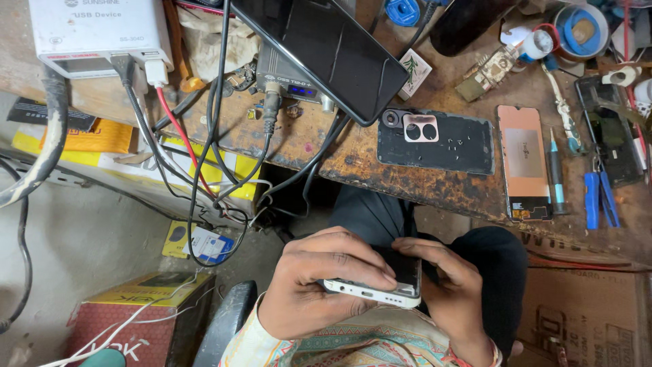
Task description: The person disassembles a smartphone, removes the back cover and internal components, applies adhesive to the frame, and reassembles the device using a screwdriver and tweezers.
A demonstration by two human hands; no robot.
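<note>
Worn wooden bench point(421, 183), scorched and stained, edge running aslant above the grip; grey concrete floor point(81, 245) off to the left of it. Cramped repair corner, tangled black, white and red cables point(204, 170) hanging from the bench edge.

Phone point(390, 282) held low over the lap, below the bench edge, clasped from both sides. Long axis roughly left to right, slightly tilted; white edge with small ports turned toward the camera, dark face upward. Left hand point(319, 285) wrapped around the left end, fingers curled over the top, grasping firmly. Right hand point(448, 289) closed on the right end, fingers lying across the dark face.

Above the grip on the bench: dark back cover point(441, 146) with a pinkish camera frame; right of that, a copper-toned panel point(524, 160) lying lengthwise away from the body; farther right, a blue screwdriver point(555, 173) and blue tweezers point(601, 197). Large dark slab point(326, 47) propped above and left of the cover.

Far upper left: white box-shaped device point(95, 30) with dark lettering. Below-left of the grip: red and yellow carton point(142, 316) on the floor; yellow packets point(88, 136) tucked under the bench; brown cardboard box point(584, 316) to the right.
</note>
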